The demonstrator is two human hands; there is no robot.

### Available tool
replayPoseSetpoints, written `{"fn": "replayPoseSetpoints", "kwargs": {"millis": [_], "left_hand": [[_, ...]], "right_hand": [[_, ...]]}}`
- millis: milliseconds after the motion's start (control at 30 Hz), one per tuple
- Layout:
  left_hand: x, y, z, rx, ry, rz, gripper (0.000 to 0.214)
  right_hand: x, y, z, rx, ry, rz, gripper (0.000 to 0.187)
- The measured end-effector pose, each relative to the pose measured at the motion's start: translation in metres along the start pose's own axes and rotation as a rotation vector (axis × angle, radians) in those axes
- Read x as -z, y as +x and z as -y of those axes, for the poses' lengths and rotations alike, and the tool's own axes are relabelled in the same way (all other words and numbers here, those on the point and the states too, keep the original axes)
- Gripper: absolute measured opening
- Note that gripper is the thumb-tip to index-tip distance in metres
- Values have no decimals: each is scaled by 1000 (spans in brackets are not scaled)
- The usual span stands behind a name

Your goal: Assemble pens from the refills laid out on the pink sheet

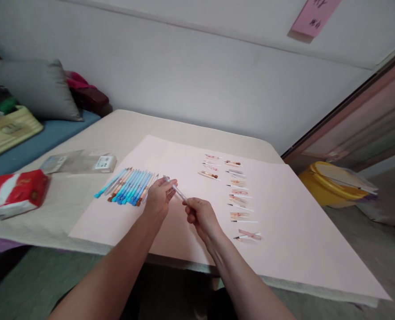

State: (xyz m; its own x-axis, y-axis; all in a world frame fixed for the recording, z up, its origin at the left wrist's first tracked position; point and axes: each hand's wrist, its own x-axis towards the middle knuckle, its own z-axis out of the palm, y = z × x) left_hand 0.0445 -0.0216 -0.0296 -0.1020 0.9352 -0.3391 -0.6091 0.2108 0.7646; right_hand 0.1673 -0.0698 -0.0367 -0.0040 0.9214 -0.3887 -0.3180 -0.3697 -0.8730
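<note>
Over the pink sheet (184,240), a slim pale pen (179,193) is held slantwise between both hands. My left hand (159,194) pinches its upper end, and the fingers of my right hand (200,213) are closed round its lower end. Close by on the left lies a row of pens (130,186) with blue, peach and brown bodies, side by side. To the right of my hands, pen parts lie in two columns: several thin white refills with dark tips (240,207) and several short patterned tubes (240,192).
A red tissue pack (15,193) and a clear plastic bag (73,162) with a white labelled end rest on the table's left side. A white wall (190,80) stands behind the table. On the floor at right is a yellow bucket (330,186).
</note>
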Motion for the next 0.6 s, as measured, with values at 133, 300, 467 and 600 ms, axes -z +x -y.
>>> {"fn": "replayPoseSetpoints", "kwargs": {"millis": [133, 300, 467, 600], "left_hand": [[3, 3, 2, -34, 31, -72, 24], [-2, -1, -3, -93, -24, -17, 26], [-4, -4, -5, -93, -29, 79, 34], [-2, -3, -4, -107, -46, 136, 37]], "right_hand": [[-4, -1, -1, 98, -129, -31, 20], [2, 2, -2, -125, 153, 82, 16], [10, 5, 1, -310, 356, 173, 11], [12, 5, 2, -318, 372, 194, 11]]}}
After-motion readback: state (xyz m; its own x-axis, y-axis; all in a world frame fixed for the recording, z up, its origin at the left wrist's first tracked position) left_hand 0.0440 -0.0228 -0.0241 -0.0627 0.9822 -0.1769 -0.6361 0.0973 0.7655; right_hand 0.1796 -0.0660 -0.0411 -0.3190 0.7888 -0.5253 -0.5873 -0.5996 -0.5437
